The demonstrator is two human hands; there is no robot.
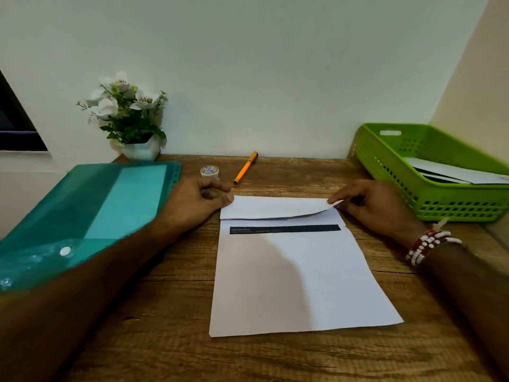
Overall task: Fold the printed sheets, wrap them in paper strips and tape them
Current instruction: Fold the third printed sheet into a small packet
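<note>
A white printed sheet [292, 277] with a dark band across it lies on the wooden desk [170, 312]. Its far edge is turned over toward me into a narrow flap [272, 207]. My left hand [198, 201] pinches the flap's left corner between thumb and fingers. My right hand [371, 208], with a red and white bead bracelet at the wrist, pinches the flap's right corner, which curls up off the sheet. A small roll of clear tape [209, 171] stands behind my left hand.
A teal plastic folder [91, 208] lies at the left under my forearm. An orange pen [246, 167] lies near the wall. A green basket [429, 199] holding papers stands at the right. A white pot of flowers [129, 119] is at the back left.
</note>
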